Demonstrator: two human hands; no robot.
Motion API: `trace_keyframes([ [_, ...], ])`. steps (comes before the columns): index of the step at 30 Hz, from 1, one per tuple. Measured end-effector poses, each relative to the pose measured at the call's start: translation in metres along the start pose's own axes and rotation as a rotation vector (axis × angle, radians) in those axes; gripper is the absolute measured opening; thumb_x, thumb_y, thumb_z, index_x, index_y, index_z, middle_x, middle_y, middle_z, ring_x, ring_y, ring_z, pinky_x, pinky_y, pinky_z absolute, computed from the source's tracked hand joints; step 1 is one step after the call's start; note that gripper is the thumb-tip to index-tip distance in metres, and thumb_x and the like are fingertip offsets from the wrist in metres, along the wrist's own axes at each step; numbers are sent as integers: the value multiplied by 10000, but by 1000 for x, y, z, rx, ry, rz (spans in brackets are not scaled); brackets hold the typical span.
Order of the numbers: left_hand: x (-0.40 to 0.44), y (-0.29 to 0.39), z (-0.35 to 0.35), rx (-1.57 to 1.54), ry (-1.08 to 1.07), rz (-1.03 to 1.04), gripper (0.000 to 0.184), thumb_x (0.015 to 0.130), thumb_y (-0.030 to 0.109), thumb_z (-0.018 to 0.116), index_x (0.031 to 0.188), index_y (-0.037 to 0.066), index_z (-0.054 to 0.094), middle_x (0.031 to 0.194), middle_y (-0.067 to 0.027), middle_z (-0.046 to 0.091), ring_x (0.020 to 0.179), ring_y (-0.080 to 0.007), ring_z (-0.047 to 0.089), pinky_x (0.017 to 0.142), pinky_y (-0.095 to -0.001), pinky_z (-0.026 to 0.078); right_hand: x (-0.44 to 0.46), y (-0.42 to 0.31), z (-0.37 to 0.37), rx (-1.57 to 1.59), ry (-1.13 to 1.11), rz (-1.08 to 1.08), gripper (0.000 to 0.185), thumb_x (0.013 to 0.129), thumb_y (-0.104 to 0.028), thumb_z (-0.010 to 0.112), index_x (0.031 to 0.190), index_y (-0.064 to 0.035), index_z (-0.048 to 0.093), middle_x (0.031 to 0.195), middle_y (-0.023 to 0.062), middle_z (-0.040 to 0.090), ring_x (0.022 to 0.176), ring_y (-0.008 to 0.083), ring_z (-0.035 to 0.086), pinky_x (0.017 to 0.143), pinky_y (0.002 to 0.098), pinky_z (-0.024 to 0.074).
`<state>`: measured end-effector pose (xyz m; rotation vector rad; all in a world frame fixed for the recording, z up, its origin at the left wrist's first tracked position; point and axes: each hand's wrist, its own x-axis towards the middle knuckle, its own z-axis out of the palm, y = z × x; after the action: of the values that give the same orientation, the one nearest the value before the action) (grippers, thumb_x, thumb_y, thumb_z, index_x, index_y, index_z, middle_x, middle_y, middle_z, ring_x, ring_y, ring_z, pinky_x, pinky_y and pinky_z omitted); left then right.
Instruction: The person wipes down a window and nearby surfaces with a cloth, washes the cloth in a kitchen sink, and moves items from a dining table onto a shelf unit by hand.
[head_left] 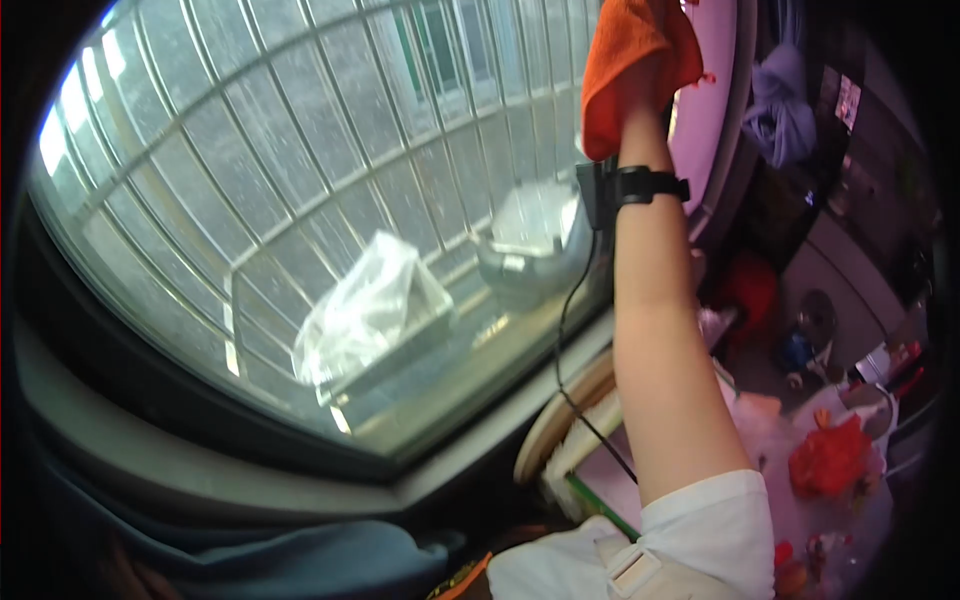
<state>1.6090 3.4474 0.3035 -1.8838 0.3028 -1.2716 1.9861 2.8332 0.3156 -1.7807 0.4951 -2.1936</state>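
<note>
My right arm reaches up, with a black strap and a small black device (597,195) at the wrist. An orange cloth (625,65) is in my right hand (645,108) at the top of the view, beside the window's edge. The cloth covers the fingers and hangs down around the base of the hand. A black cable (560,365) runs down from the wrist device. My left hand is not in view.
Left of the arm is a window (250,330) with metal bars outside. Beyond the glass are a white plastic bag (365,305) and a grey container (525,270). At the right are a knotted bluish cloth (782,110) and a red bag (828,457) among clutter.
</note>
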Motion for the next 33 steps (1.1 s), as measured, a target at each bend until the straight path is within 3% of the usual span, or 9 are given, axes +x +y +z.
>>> trace_keyframes([
  [2,-17,-10,10,-39,24,30,243,836,189,505,912,70,703,711,-79,598,699,-246,594,1024,-541,282,-61,15,-20,-3,-66,50,376,822,-326,562,1121,-98,580,1171,91,556,1130,218,501,925,393,395],
  [4,-66,-47,33,-123,-165,31,317,957,115,434,1217,-16,556,1183,-216,574,1071,-346,559,981,-414,399,-119,20,-43,-4,-132,105,368,827,-322,558,1117,-97,581,1166,92,557,1125,217,502,923,389,395],
  [11,-47,-35,27,-215,-126,-13,304,962,110,427,1166,-56,579,1157,-167,616,1050,-294,600,907,-344,454,-322,0,-137,3,-419,377,339,844,-310,543,1104,-95,583,1151,95,558,1107,216,506,917,376,396],
  [15,-38,-34,26,-303,-106,-29,264,930,60,462,1117,-46,615,1121,-134,644,921,-236,635,815,-313,483,-410,-53,-186,63,-569,509,324,854,-303,535,1096,-93,584,1142,96,558,1096,215,509,913,368,396],
  [19,-30,-23,22,-224,-103,-79,252,928,93,499,1120,53,657,1080,-4,677,494,-19,475,418,-184,361,-480,-140,-233,211,-715,613,308,864,-296,527,1088,-92,585,1133,98,559,1086,214,511,909,360,396],
  [23,-14,-25,27,-321,46,10,265,859,60,537,1083,76,678,895,-24,656,571,-119,519,540,-264,429,-535,-227,-282,406,-895,782,294,874,-289,518,1080,-90,586,1124,100,560,1076,214,514,905,353,397],
  [26,-15,-16,14,-132,-40,12,305,851,70,553,1129,121,668,771,-14,604,708,-185,565,788,-310,471,-536,-262,-308,645,-1067,1099,284,881,-283,512,1074,-89,587,1117,101,560,1068,213,516,902,347,397],
  [29,-8,-10,10,-72,51,4,309,808,149,550,1084,143,686,716,-14,539,787,-151,577,1054,-475,286,-492,-292,-334,998,-1181,1390,274,888,-278,506,1069,-88,587,1110,102,561,1060,212,518,900,341,397],
  [33,-3,-4,7,-207,171,-60,333,691,94,593,1004,130,701,667,-5,505,712,-158,558,1041,-436,328,-381,-346,-356,1465,-1265,1386,262,898,-271,498,1061,-87,588,1101,104,562,1050,212,520,896,334,398],
])
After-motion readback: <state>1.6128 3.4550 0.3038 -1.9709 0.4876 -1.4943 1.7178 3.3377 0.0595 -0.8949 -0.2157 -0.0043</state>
